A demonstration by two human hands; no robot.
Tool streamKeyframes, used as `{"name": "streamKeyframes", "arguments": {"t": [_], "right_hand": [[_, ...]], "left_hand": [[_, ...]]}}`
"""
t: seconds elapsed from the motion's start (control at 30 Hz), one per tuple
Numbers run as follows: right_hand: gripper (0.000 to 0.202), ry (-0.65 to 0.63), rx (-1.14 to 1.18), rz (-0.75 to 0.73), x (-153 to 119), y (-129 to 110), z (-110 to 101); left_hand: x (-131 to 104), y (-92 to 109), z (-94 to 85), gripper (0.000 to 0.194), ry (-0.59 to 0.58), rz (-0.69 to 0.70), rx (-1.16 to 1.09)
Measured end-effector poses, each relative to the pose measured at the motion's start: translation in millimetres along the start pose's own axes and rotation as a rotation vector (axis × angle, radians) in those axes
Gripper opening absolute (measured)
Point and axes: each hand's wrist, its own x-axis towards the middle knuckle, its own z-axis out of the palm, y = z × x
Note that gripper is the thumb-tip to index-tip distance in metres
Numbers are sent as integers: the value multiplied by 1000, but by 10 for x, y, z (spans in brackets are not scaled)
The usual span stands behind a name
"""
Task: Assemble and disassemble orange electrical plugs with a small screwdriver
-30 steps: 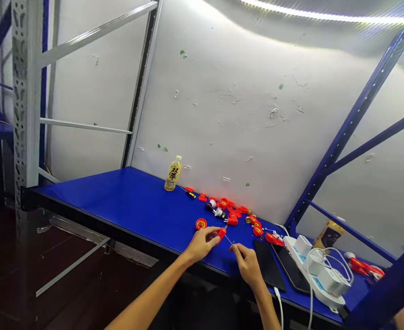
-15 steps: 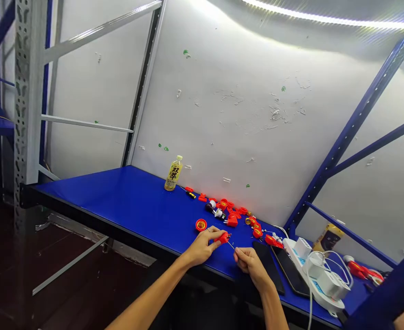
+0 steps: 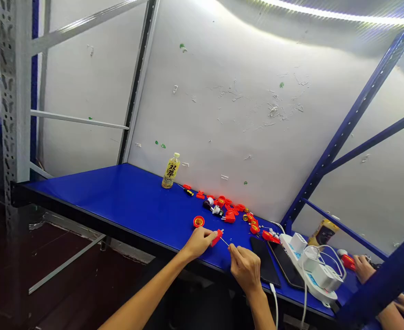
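Observation:
Near the front edge of the blue table (image 3: pixel 136 206), my left hand (image 3: pixel 199 243) pinches a small red plug part (image 3: pixel 216 238). My right hand (image 3: pixel 245 265) is closed round a thin screwdriver; its handle is hidden in the fingers. The metal shaft (image 3: pixel 224 241) points up and left and reaches the red part. Just behind my left hand lies a round red socket piece (image 3: pixel 199 222) with a brass-coloured inside. Further back are a red plug (image 3: pixel 229 217), white and black plug pieces and several other red parts.
A yellow bottle (image 3: pixel 171 171) stands near the wall, with a yellow-black screwdriver (image 3: pixel 188 192) beside it. To the right are two dark phones (image 3: pixel 286 264), a white power strip (image 3: pixel 320 291) with chargers and cables, and a blue post. Another person's hand (image 3: pixel 363 268) is at the far right.
The view has shifted slightly. My right hand has turned, its back now showing more, and the red part is tilted differently. Another person's hand and a white cable end near the phones have come into view.

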Motion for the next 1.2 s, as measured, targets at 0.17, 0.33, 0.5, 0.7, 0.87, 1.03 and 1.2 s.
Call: {"name": "streamKeyframes", "arguments": {"t": [0.17,0.33,0.5,0.7,0.87,1.03,1.2], "right_hand": [[38,-147,295,196,69,39,-4],[54,-402,754,511,144,153,-48],[51,-535,1041,622,136,229,-78],[47,-584,1151,671,150,277,-75],[48,-626,1181,697,181,274,-83],[50,-527,969,613,159,206,-93],[35,-203,290,233,41,79,-57]], "left_hand": [[-9,-13,-27,34,-41,18,-102],[-36,-1,-54,36,-24,99,-78],[-73,35,-55,32,-50,213,-88],[-95,43,-38,30,-52,250,0],[-102,60,-39,32,-50,225,73],[-94,94,-63,33,-95,192,165],[-7,-20,27,54,-35,27,160]]}}
